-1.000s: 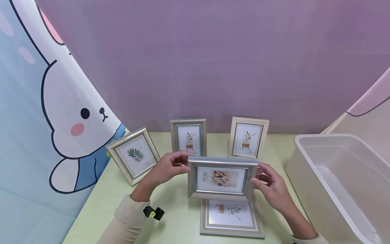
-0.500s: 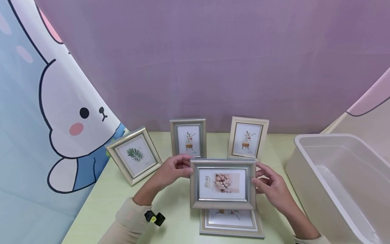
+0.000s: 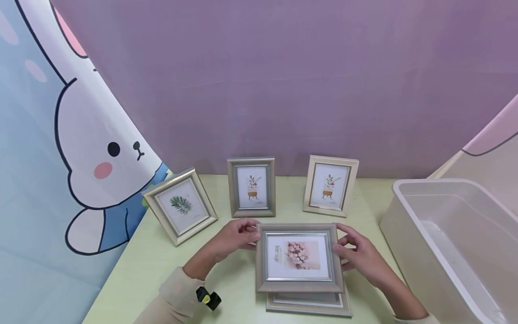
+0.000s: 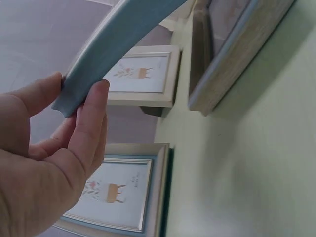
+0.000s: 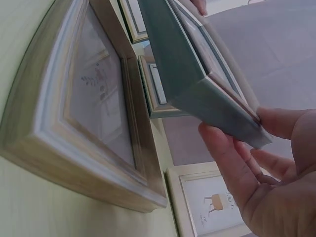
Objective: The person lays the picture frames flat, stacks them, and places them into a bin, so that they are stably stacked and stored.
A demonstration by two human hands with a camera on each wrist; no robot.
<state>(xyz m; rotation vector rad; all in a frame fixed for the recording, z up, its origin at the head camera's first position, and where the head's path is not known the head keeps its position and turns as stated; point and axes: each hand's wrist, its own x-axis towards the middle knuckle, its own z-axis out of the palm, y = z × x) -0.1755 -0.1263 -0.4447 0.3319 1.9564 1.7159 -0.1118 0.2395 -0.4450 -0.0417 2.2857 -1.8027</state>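
Observation:
Both hands hold a silver-grey picture frame point(image 3: 299, 286) with a pink flower picture turned sideways. My left hand point(image 3: 234, 238) pinches its left edge and my right hand point(image 3: 360, 253) pinches its right edge, thumbs on the front. In the wrist views the held frame point(image 4: 111, 54) is raised off the table, above a second picture frame point(image 5: 98, 192) lying face up. That lower frame point(image 3: 309, 308) is mostly covered by the held one in the head view, only its near strip showing.
Three picture frames stand behind: a gold leaf-print frame point(image 3: 180, 207) at left, a grey plant-print frame point(image 3: 252, 186) in the middle, a cream frame point(image 3: 330, 185) at right. A deep beige bin point(image 3: 425, 243) stands on the right. A purple cloth point(image 3: 259, 85) hangs behind the table.
The held picture frame has come down and nearer the body, its face tilting flatter. It now covers most of the lying frame. Both hands moved along with it.

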